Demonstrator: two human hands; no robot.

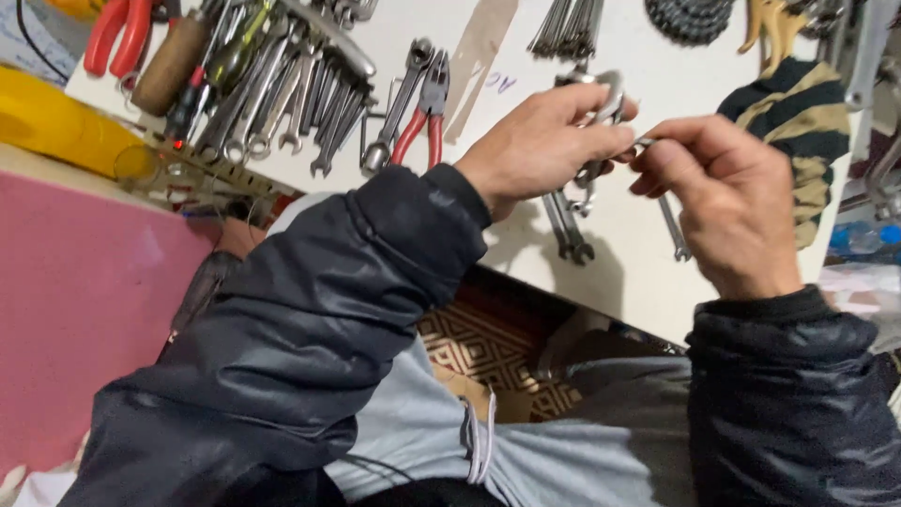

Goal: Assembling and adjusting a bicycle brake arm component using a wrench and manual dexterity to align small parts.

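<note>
L hand (540,145) clamped on metal caliper part (605,108), steadying it; R hand (727,192) pinches thin metal piece (646,143) w/ fingertips above white board (526,66)

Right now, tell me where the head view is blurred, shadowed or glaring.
Head view: even, soft light on the white board, no harsh glare; the left hand and right hand cast soft shadows on it below the held wrenches; the fingers look slightly motion-blurred; the hanging wrench row is fairly sharp; the top right corner is soft and cluttered.
</note>
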